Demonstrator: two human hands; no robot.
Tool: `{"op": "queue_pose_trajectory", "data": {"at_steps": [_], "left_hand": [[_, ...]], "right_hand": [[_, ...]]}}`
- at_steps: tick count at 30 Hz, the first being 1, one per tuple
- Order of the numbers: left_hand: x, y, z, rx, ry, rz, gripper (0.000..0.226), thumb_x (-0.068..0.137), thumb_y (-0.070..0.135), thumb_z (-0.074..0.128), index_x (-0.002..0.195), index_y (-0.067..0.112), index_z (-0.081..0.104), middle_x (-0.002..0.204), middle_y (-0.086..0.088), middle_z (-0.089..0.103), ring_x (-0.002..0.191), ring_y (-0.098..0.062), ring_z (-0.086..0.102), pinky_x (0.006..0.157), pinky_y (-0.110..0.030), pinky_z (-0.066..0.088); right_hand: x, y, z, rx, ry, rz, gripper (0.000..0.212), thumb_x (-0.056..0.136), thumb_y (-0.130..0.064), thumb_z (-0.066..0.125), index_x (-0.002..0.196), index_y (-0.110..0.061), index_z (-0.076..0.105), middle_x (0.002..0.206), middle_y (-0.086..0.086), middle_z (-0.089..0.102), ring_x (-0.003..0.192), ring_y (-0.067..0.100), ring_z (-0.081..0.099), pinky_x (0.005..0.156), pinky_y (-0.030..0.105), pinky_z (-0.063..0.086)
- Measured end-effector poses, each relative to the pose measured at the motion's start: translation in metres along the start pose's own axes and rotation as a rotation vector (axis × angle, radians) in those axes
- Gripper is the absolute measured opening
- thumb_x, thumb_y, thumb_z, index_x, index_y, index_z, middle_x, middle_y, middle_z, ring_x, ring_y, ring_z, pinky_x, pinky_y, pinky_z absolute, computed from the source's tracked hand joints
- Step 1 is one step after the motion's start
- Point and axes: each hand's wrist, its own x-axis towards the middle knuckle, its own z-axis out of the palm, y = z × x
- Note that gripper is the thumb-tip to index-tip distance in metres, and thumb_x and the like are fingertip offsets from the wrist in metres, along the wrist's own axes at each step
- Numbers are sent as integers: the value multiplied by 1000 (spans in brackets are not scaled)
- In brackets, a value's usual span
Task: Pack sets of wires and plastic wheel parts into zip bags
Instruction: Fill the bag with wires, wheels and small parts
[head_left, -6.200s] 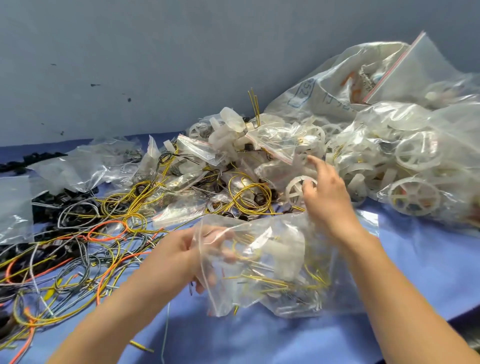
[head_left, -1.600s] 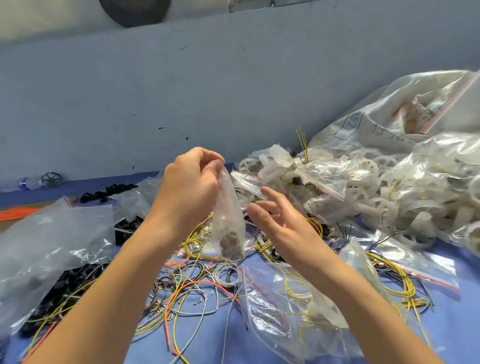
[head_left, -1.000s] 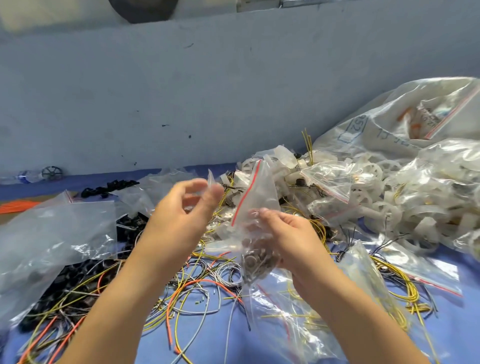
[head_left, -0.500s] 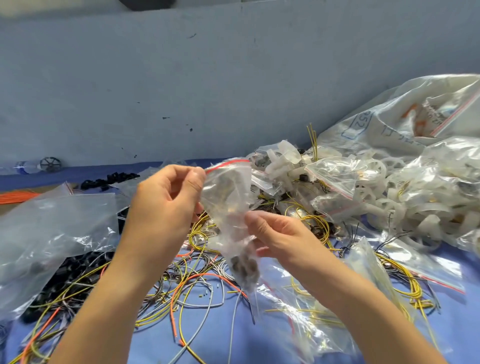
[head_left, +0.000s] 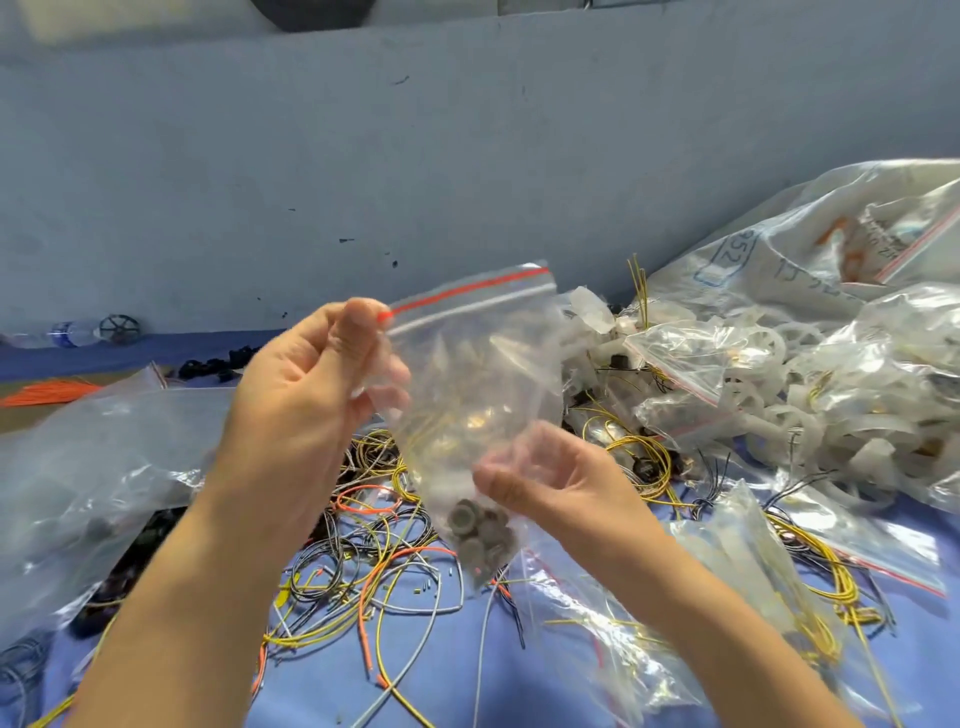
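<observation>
Two hands (head_left: 311, 395) (head_left: 553, 480) on one zip bag (head_left: 483, 353)

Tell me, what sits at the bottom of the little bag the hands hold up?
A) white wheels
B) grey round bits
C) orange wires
B: small grey round bits lie bunched at the bottom of the bag, which the left hand pinches by its red-striped top.

We can read only one marking. On the big zip bag (head_left: 810, 218) a blue hand-drawn box (head_left: 727, 258) holds digits that look like "952", the first digit uncertain. Just right of that box, more blue strokes on the same bag defeat us. Printing on a small packet (head_left: 883, 240) inside it is too blurred.
</observation>
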Motion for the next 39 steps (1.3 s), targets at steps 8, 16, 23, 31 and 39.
{"op": "queue_pose_trajectory", "data": {"at_steps": [8,16,23,31,39], "left_hand": [[-40,-64,23,19,-242,-607,40,85,36,69,119,17,67,118,-8,70,114,-23,64,84,-41,58],[-38,-59,21,200,10,-353,20,88,29,63,91,11,69,66,-3,62,53,-9,58,49,-24,52],[-42,-70,16,-43,-126,-568,29,74,29,70,99,15,70,88,-11,69,74,-18,66,61,-29,55],[-42,-71,23,-75,21,-598,22,72,22,72,87,6,73,82,-14,73,65,-19,70,52,-28,57],[-47,-72,17,55,-215,-501,26,93,30,62,117,20,67,112,-8,72,101,-22,70,74,-32,59]], "right_hand": [[0,6,6,186,308,113,25,73,-33,77,83,-19,58,73,4,70,64,17,68,52,27,50],[-5,-8,-4,44,47,202,8,85,-13,73,89,-20,71,80,2,70,71,13,66,69,34,60],[-5,-6,-3,193,138,259,15,88,5,59,89,-9,62,72,9,61,58,17,62,60,30,57],[-5,3,-7,-382,-128,-3,50,72,-33,85,115,-39,59,111,-19,63,94,-2,61,78,20,47],[-9,4,-2,-375,82,-57,23,78,-38,81,91,-24,67,82,-4,72,73,14,67,71,38,56]]}}
